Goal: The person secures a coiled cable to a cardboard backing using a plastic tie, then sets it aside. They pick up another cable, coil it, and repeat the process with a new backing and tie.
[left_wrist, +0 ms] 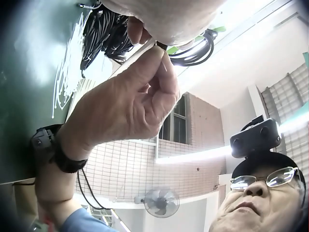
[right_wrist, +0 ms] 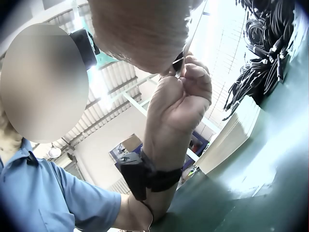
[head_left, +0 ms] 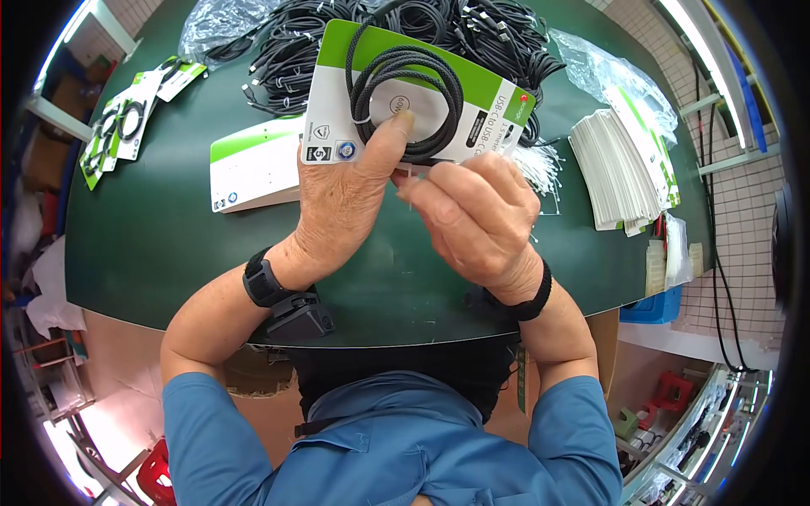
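Above the tabletop (head_left: 169, 253), our left hand (head_left: 342, 194) grips the printed card (head_left: 485, 80) at twelve o'clock, thumb pinning the cable coil (head_left: 454, 97); our right hand (head_left: 481, 215) pinches a thin white strip (head_left: 410, 175) at the card's six o'clock edge. We should keep the coil flat, pulling evenly without bending the card.

Decent room to slide a hand across the near tabletop (head_left: 392, 282); cable heap (head_left: 506, 35) kinda walls off the far middle; left card stack (head_left: 253, 174) and right card stack (head_left: 609, 173) block too
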